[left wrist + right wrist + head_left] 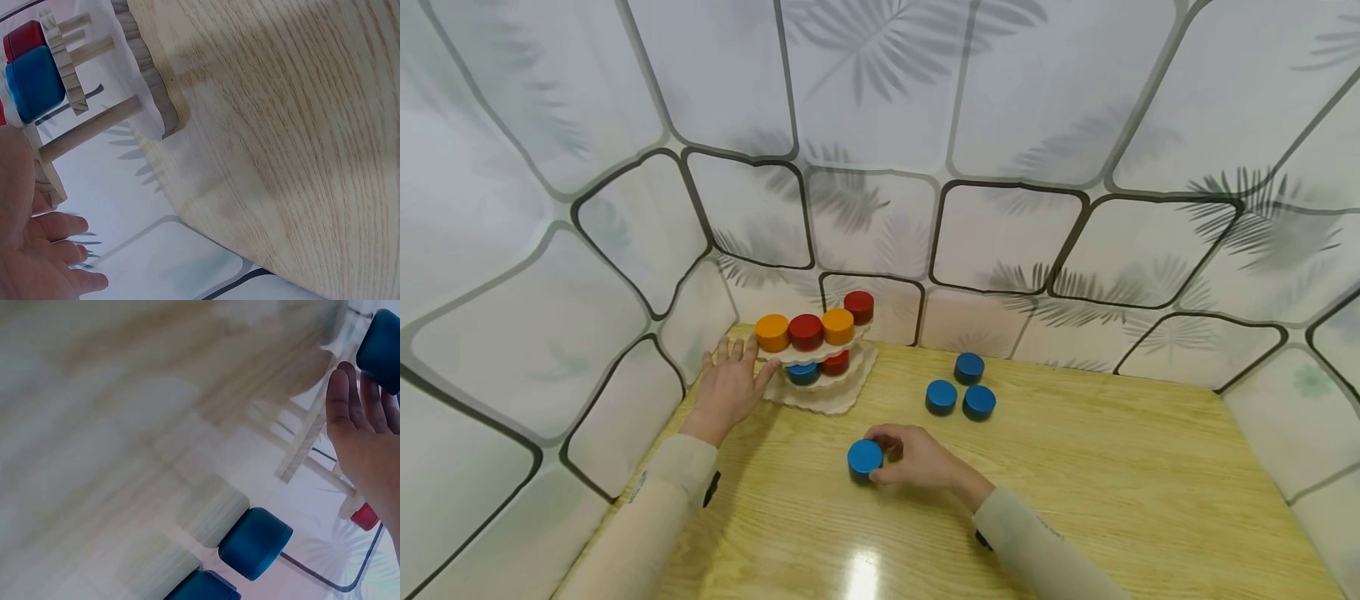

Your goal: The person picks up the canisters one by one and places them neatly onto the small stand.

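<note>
My right hand (917,458) pinches a shiny blue round block (865,458) between thumb and fingers, over the table's front middle. In the right wrist view, the block (381,353) is at the fingertips of that hand (369,437). At the left, my left hand (726,392) rests against the end of a tiered wooden stand (831,398), its fingers spread. Orange blocks (772,332) and red blocks (806,332) sit on the upper tier. Below them are a blue block (802,373) and a red block (835,363). The left wrist view shows loose left fingers (59,240) beside the stand's edge.
Three more blue blocks (978,402) stand close together on the wooden table (1112,467), right of the stand. Patterned walls (1000,242) border the table at the back and sides.
</note>
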`<move>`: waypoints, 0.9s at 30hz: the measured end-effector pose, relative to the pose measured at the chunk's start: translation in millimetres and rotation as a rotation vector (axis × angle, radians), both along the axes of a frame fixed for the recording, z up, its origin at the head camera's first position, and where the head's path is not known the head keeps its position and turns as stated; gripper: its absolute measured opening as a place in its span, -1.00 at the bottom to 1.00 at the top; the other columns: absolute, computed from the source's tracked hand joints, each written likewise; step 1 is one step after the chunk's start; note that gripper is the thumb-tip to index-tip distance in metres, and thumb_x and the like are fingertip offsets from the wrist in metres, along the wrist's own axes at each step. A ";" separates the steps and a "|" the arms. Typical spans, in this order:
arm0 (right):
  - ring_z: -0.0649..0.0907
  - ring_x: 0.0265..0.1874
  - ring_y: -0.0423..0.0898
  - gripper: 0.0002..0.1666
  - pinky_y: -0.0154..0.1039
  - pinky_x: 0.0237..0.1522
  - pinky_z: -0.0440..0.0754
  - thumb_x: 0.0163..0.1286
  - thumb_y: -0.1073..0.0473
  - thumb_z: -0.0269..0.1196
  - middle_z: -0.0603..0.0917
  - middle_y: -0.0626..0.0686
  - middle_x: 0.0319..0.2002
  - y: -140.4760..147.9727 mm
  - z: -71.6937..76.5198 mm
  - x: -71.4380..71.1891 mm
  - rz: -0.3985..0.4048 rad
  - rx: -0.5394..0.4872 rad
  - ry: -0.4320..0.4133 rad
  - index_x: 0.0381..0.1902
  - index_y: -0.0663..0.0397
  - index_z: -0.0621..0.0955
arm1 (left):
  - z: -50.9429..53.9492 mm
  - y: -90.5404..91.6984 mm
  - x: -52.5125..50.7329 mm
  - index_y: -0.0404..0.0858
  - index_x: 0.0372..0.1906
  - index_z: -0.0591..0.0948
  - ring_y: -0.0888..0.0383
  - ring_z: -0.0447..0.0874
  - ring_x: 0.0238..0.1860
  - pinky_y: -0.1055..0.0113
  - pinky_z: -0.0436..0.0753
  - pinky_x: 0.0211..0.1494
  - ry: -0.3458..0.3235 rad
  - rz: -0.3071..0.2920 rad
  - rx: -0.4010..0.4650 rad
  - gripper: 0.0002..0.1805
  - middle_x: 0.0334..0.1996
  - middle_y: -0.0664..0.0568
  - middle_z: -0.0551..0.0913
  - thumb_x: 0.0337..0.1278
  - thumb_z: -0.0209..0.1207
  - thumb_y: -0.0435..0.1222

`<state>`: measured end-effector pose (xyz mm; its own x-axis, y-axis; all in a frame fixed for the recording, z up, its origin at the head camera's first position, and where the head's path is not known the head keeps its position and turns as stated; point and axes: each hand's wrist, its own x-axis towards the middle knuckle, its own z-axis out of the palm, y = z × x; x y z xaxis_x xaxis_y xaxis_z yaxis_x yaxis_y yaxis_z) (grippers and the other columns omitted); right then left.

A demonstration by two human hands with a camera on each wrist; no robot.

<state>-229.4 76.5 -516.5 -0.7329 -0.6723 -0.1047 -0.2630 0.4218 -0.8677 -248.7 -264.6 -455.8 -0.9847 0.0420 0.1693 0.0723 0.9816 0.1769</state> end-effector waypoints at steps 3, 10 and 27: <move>0.66 0.08 -0.12 -0.41 -0.25 0.11 0.68 0.32 0.11 0.49 0.72 -0.05 0.15 0.7 -0.9 -5.4 -0.024 -0.028 -0.009 0.29 -0.03 0.62 | 0.1 0.1 0.0 -0.47 0.61 0.21 -0.55 0.08 0.58 -0.54 0.13 0.53 0.005 0.000 -0.005 -0.19 0.50 -0.56 0.31 0.70 -0.16 0.12; 0.67 0.11 -0.07 -0.40 -0.18 0.16 0.70 0.33 0.12 0.49 0.71 0.01 0.19 -1.7 5.1 -17.9 -0.084 -0.056 0.012 0.31 0.02 0.61 | 0.3 0.0 -0.1 -0.47 0.60 0.22 -0.55 0.09 0.58 -0.53 0.14 0.53 0.008 0.000 -0.006 -0.20 0.49 -0.56 0.32 0.70 -0.15 0.11; 0.70 0.11 -0.01 -0.37 -0.04 0.21 0.70 0.37 0.19 0.47 0.69 0.06 0.24 -15.7 24.0 -43.7 -0.281 -0.100 0.120 0.37 0.04 0.59 | -1.2 -1.4 -2.0 -0.45 0.62 0.21 -0.55 0.08 0.59 -0.53 0.12 0.54 -0.001 -0.001 -0.004 -0.21 0.50 -0.55 0.32 0.71 -0.18 0.10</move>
